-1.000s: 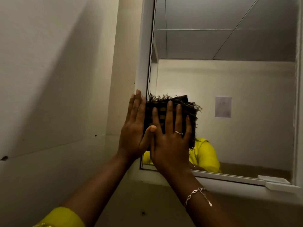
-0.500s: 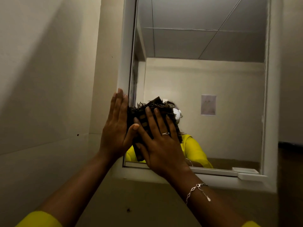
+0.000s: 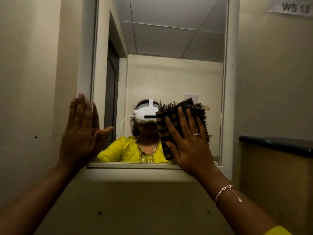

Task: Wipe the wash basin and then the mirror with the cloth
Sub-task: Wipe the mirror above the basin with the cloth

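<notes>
A tall mirror [image 3: 169, 73] in a white frame hangs on the wall straight ahead. A dark brown striped cloth [image 3: 171, 121] with frayed edges lies flat against the lower right of the glass. My right hand [image 3: 189, 143] presses it there with fingers spread. My left hand [image 3: 81, 133] rests flat and open on the mirror's left frame edge, holding nothing. The wash basin is out of view.
A cream wall [image 3: 30, 82] stands close on the left. A white ledge [image 3: 132, 172] runs under the mirror. At the right, a dark-topped partition [image 3: 277, 146] juts out, and a paper label [image 3: 293, 6] is stuck high on the wall.
My right hand has slid the cloth from the mirror's lower left corner across to the lower right. My left hand stayed at the left frame, so the hands are now apart.
</notes>
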`<state>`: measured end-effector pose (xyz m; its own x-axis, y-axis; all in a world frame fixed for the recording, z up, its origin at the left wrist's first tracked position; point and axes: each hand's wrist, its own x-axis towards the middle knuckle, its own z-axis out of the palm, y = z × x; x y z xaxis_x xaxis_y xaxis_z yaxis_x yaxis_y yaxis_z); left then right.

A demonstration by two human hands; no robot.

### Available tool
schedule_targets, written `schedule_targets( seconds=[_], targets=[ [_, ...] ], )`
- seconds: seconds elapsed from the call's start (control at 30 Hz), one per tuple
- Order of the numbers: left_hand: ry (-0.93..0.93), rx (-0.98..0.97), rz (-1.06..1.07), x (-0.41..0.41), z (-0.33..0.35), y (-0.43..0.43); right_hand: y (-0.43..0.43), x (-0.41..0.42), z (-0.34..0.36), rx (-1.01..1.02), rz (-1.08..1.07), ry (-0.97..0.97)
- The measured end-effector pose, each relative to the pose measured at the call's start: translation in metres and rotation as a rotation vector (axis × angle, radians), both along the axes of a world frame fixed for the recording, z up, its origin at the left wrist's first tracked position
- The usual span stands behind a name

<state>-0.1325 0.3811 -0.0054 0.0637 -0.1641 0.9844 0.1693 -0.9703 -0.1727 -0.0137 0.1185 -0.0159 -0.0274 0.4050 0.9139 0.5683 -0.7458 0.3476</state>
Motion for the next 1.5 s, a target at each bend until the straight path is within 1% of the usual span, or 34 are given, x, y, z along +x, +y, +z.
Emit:
schedule_targets(
  seconds=[0.17,0.37,0.6,0.7,0.87,1.0,1.07,1.27,1.4,1.5],
  targets=[
    [0.057,-0.023,0.098,0.009,-0.009,0.015,-0.030,0.013,0.002,0.029,-0.041,0.040],
    [0.035,0.023,0.104,0.009,-0.015,0.015,-0.048,0.016,-0.008,0.097,-0.086,0.118],
    [0.077,-0.042,0.188,0.023,-0.019,0.034,-0.052,0.015,-0.037,0.164,-0.118,0.194],
    [0.053,-0.074,0.146,0.026,-0.020,0.037,-0.051,0.014,-0.040,0.182,-0.141,0.210],
    [0.055,-0.093,0.144,0.027,-0.020,0.039,-0.049,0.012,-0.042,0.164,-0.162,0.202],
    [-0.005,-0.043,0.076,0.015,-0.018,0.022,-0.045,0.011,-0.043,0.115,-0.160,0.183],
    [-0.035,-0.027,0.049,0.011,-0.017,0.014,-0.042,0.009,-0.044,0.095,-0.149,0.170],
    [-0.043,-0.054,-0.028,0.002,-0.015,-0.002,-0.023,0.000,-0.043,0.039,-0.110,0.139],
    [-0.036,-0.048,-0.018,0.001,-0.015,-0.001,-0.002,-0.008,-0.040,-0.002,-0.062,0.098],
    [-0.031,-0.094,-0.075,-0.002,-0.019,-0.004,0.019,-0.019,-0.036,-0.035,-0.013,0.082]
  ],
)
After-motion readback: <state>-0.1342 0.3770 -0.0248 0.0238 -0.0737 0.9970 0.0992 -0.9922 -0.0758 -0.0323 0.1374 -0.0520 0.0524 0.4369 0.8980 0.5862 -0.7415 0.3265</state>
